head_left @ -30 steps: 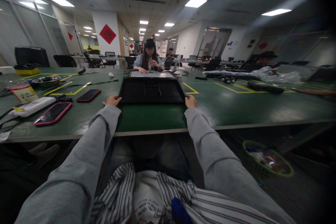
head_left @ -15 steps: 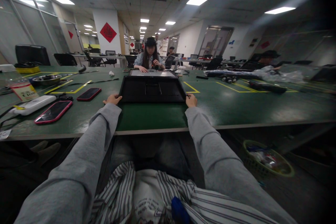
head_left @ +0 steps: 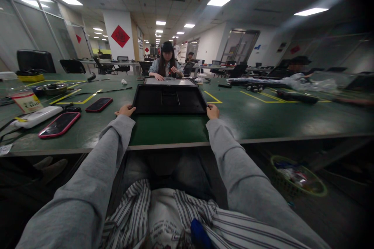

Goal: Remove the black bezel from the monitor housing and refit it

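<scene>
A wide black tray-like panel (head_left: 146,102) with a raised rim and a bracket-like frame in its middle lies on the green table (head_left: 169,132). My left hand (head_left: 125,110) grips its near left corner, the fingers closed on the edge. On the opposite side, my right hand (head_left: 213,111) is closed on the near right corner. Just beyond the panel is a grey flat panel (head_left: 187,81), partly hidden behind it.
Two phones (head_left: 59,125) (head_left: 99,104), a white device (head_left: 41,116), a bottle (head_left: 23,95) and a metal bowl (head_left: 52,88) are at left. A person (head_left: 167,64) sits opposite, hands over the grey panel. Plastic wrap (head_left: 309,83) lies at right; a basket (head_left: 298,177) stands below.
</scene>
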### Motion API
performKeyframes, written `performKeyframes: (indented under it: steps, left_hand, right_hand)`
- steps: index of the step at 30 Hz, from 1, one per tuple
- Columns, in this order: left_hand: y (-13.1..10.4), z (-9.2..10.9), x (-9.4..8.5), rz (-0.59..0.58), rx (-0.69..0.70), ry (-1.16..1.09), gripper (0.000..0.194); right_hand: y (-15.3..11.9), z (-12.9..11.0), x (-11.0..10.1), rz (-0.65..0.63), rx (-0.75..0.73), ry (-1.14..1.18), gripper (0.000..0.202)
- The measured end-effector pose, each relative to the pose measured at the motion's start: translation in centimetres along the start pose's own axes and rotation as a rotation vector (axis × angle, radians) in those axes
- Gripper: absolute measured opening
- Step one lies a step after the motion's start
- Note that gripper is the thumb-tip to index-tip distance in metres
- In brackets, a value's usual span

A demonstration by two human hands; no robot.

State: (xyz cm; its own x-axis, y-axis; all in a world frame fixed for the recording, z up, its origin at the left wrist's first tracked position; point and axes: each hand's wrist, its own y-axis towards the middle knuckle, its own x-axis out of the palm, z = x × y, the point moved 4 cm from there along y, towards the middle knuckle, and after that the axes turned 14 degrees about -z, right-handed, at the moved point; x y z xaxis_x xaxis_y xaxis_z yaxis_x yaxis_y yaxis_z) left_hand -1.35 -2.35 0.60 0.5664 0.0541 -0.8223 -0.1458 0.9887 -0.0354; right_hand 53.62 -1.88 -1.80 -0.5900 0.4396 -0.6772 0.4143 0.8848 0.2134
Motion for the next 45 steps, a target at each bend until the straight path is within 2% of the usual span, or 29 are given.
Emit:
performKeyframes:
  steps: [10,15,20,45]
  left_hand:
    - [-0.22,0.26,-0.08,0.013,0.007,0.002,0.048]
    - [0.12,0.09,0.08,0.023,0.021,-0.001,0.055]
    - [0.6,-0.27,0.27,0.02,0.039,0.02,0.047]
    - [0.16,0.03,0.12,0.009,0.005,0.016,0.048]
  right_hand:
    - [-0.01,-0.05,-0.09,0.013,0.001,0.022,0.036]
    - [-0.09,-0.13,-0.1,-0.006,0.006,0.005,0.038]
    - [-0.19,-0.29,-0.16,-0.006,0.016,0.011,0.037]
    - [-0.09,-0.27,-0.01,-0.024,0.017,0.008,0.038]
